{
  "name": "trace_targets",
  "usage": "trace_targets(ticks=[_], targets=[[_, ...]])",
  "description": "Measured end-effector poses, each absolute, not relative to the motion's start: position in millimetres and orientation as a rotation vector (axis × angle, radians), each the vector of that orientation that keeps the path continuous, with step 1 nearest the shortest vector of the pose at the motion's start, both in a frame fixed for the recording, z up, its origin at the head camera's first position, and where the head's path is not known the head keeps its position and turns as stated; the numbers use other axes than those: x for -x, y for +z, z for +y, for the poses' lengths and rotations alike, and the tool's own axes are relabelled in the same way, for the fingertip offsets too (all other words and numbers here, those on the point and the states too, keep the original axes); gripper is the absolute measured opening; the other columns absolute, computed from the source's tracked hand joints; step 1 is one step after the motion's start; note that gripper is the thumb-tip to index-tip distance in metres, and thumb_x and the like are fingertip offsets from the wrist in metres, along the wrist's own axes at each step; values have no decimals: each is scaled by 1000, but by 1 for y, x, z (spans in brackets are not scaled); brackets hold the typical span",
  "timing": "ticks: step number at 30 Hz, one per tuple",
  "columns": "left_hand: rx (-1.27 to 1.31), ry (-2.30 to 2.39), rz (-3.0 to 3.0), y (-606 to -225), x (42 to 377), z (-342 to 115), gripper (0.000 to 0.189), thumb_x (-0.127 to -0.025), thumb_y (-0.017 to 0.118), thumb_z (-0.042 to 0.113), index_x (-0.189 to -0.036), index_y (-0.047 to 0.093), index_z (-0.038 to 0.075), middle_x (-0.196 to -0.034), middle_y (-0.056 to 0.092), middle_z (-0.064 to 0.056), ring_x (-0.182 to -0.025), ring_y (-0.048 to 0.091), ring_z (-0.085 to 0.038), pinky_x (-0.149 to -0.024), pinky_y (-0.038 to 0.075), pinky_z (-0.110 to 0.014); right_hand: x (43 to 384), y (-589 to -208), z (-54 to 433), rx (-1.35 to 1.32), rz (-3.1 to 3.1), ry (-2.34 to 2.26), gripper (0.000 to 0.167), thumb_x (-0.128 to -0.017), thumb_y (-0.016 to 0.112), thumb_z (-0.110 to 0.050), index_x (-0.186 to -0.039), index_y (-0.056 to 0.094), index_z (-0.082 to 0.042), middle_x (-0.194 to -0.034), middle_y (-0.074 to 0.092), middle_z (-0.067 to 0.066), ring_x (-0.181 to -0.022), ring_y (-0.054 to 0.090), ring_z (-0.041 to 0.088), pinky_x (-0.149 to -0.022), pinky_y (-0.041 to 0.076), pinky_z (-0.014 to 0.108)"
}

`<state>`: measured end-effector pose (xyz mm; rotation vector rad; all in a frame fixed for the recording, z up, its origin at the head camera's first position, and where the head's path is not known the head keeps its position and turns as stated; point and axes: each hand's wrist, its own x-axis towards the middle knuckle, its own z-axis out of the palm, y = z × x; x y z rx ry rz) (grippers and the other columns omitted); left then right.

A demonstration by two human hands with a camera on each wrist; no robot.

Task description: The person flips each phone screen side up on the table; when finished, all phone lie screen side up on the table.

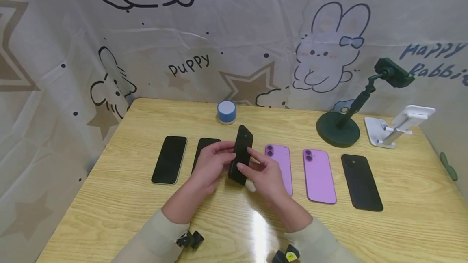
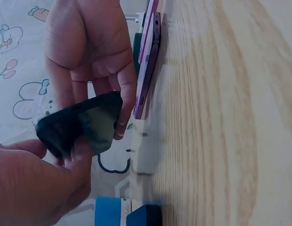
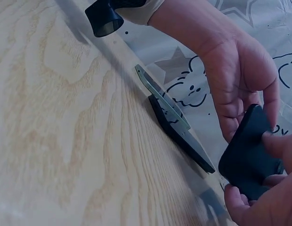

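Observation:
Both hands hold a black smartphone (image 1: 241, 153), tilted nearly upright above the table near the middle of the row of phones. My left hand (image 1: 212, 163) grips its left edge with thumb and fingers. On the other side my right hand (image 1: 266, 173) pinches the lower right part, thumb on the face turned toward me. In the left wrist view a shiny face of the black phone (image 2: 99, 120) shows between both hands. From the right wrist the phone (image 3: 247, 155) appears dark and matt, with fingers along its edges.
Left lie a dark-screened phone (image 1: 170, 159) and a partly hidden black phone (image 1: 208, 143). Right lie two pink phones (image 1: 283, 157) (image 1: 319, 177) and another black phone (image 1: 362, 182). Behind stand a blue-and-white round container (image 1: 226, 113), a green stand (image 1: 338, 129) and a white holder (image 1: 380, 133).

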<state>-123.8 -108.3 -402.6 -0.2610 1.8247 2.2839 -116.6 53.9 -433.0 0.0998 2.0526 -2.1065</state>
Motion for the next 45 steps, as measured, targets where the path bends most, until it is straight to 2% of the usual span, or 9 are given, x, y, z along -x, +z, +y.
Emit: trace_targets(ticks=[4,8,14,17,20,26,32,36,45], targets=[[169,2271,1810,-404,125,-108,29,-97,58,-2,-125,66,-4,-122,64,-17,-112,62,-29,-89,53,-36,116,-433,55,-57,1981,-2167,55,-89,77,-11,-141,58,-9,-141,55,15,-115,62,31,-89,52,34],[70,2109,2039,-407,127,-107,28,-98,63,6,-125,70,5,-121,67,-9,-109,62,-24,-88,52,-36,115,-432,56,-25,1877,-2252,54,-91,76,-17,-141,58,-9,-139,56,14,-114,63,30,-88,53,35],[132,1777,2432,-412,128,-105,26,-93,74,18,-119,76,21,-123,67,-1,-105,66,-21,-84,52,-38,111,-428,57,19,1637,-2388,52,-97,67,-10,-145,50,-2,-143,52,18,-117,61,29,-95,49,45],[183,1729,2489,-412,129,-105,34,-91,76,21,-124,73,15,-124,66,-7,-105,66,-24,-84,54,-40,109,-426,57,26,1536,-2433,49,-99,60,-9,-146,47,-2,-144,50,20,-116,61,27,-97,48,47],[223,1744,2471,-412,130,-106,44,-90,78,23,-130,68,9,-119,67,-9,-103,66,-24,-84,54,-40,108,-424,59,29,1506,-2444,47,-102,55,-12,-147,47,-2,-142,51,22,-112,63,26,-89,54,42],[343,1842,2381,-410,133,-105,47,-88,80,19,-133,66,11,-104,68,-6,-91,66,-21,-77,55,-33,108,-424,61,20,1500,-2468,42,-105,49,-7,-146,48,0,-135,57,22,-105,67,28,-82,56,44],[408,1877,2397,-409,134,-107,46,-86,80,11,-130,67,11,-101,65,-7,-88,63,-22,-78,54,-34,113,-428,65,-69,1818,-2358,38,-98,57,3,-136,58,2,-122,60,21,-89,69,23,-76,58,40],[383,1907,2375,-412,134,-109,43,-87,76,1,-129,67,8,-100,62,-9,-86,61,-22,-77,52,-33,116,-431,67,-128,1970,-2279,43,-93,61,9,-134,61,-2,-125,57,17,-81,68,23,-68,59,39],[357,1844,2365,-416,133,-108,49,-87,64,-10,-133,64,7,-108,61,-10,-100,55,-25,-79,50,-35,118,-433,70,-123,1986,-2186,48,-89,60,11,-136,58,2,-131,57,18,-99,67,28,-77,58,40]])
